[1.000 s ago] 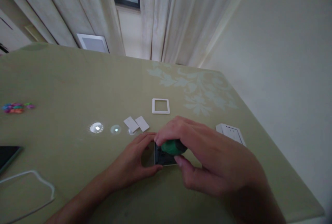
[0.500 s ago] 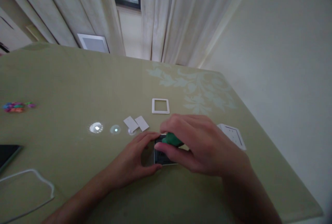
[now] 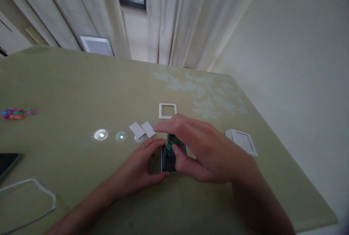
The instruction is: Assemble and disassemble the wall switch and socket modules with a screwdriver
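Note:
A square dark wall switch body (image 3: 169, 162) with a pale rim lies on the table in front of me. Its left side sits between the thumb and fingers of my left hand (image 3: 144, 162), which grips it at the near and far edges. Over it, my right hand (image 3: 201, 148) holds a green-handled screwdriver (image 3: 172, 140) that stands upright on the switch body. The thumb lies against the handle while the index finger stretches out past it to the left. My right hand hides part of the switch's right side.
Two small white rocker plates (image 3: 137, 130) lie beyond my left hand, near a white square frame (image 3: 167, 111). A white switch panel (image 3: 242, 141) rests at the right. On the left are colourful small pieces (image 3: 15, 113), a dark flat device (image 3: 8, 164) and a white cable (image 3: 35, 180).
My right hand's index finger has lifted off the green handle and stretched out to the left. The handle now stands more upright. My left hand has kept its grip.

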The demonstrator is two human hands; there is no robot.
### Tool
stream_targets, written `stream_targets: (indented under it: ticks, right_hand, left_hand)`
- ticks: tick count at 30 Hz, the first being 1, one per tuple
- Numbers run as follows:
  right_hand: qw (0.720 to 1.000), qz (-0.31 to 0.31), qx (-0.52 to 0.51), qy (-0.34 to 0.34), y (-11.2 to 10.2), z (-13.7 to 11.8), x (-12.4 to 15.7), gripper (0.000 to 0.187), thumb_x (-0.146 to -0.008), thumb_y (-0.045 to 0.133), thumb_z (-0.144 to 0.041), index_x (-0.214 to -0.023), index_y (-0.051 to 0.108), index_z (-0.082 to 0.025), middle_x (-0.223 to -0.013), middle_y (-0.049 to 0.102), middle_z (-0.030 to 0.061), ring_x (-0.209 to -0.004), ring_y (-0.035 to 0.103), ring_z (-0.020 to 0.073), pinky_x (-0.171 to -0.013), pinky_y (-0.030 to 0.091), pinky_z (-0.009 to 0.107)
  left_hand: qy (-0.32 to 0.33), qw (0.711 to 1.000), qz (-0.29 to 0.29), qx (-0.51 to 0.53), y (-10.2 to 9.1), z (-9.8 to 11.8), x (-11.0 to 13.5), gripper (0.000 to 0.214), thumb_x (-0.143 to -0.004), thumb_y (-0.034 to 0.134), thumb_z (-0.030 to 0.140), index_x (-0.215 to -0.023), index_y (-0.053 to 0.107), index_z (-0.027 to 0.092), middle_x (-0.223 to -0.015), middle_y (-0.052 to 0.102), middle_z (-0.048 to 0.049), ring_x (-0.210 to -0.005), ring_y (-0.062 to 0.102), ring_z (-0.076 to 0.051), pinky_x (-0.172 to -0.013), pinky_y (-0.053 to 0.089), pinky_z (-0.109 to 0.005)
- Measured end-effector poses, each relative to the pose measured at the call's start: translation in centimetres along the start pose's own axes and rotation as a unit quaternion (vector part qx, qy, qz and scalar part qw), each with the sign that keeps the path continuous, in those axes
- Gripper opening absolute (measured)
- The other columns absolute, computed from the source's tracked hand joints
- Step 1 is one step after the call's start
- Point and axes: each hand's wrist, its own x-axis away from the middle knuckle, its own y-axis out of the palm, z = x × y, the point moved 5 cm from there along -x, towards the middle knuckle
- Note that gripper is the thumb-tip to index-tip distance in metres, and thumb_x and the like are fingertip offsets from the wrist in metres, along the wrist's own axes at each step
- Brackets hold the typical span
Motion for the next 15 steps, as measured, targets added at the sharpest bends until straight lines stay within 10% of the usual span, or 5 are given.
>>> stream_targets:
  ticks: [3, 8, 15]
  right_hand:
    - [0.998, 0.025, 0.052, 0.003, -0.24, 0.26, 0.19, 0.040, -0.109, 0.059, -0.024, -0.149, 0.053, -0.021, -0.121, 0.078, 0.0069, -0.105, 0.073, 0.0206, -0.088, 0.054, 0.033]
    - [0.982, 0.098, 0.151, -0.050, -0.84, -0.40, 0.27, 0.030, -0.109, 0.069, -0.048, -0.098, 0.067, -0.021, -0.078, 0.073, -0.0020, -0.068, 0.064, 0.0159, -0.064, 0.041, 0.033]
    - [0.986, 0.093, 0.122, -0.062, -0.97, -0.59, 0.45, 0.024, -0.112, 0.059, -0.029, -0.125, 0.071, -0.014, -0.102, 0.081, 0.0052, -0.087, 0.075, 0.0192, -0.074, 0.053, 0.033]
  left_hand:
    - [0.004, 1.000, 0.000, -0.009, 0.09, -0.32, 0.11, 0.070, -0.091, 0.085, 0.032, -0.153, 0.052, 0.034, -0.155, 0.064, -0.0084, -0.142, 0.062, -0.037, -0.118, 0.056, -0.057]
    - [0.005, 1.000, 0.003, -0.017, 0.08, -0.41, 0.26, 0.070, -0.091, 0.086, 0.033, -0.152, 0.052, 0.034, -0.152, 0.064, -0.0050, -0.141, 0.062, -0.033, -0.120, 0.055, -0.053]
    - [-0.010, 0.999, 0.020, -0.029, -0.07, -0.40, 0.23, 0.072, -0.087, 0.088, 0.035, -0.151, 0.056, 0.036, -0.155, 0.066, -0.0040, -0.143, 0.063, -0.035, -0.122, 0.056, -0.053]
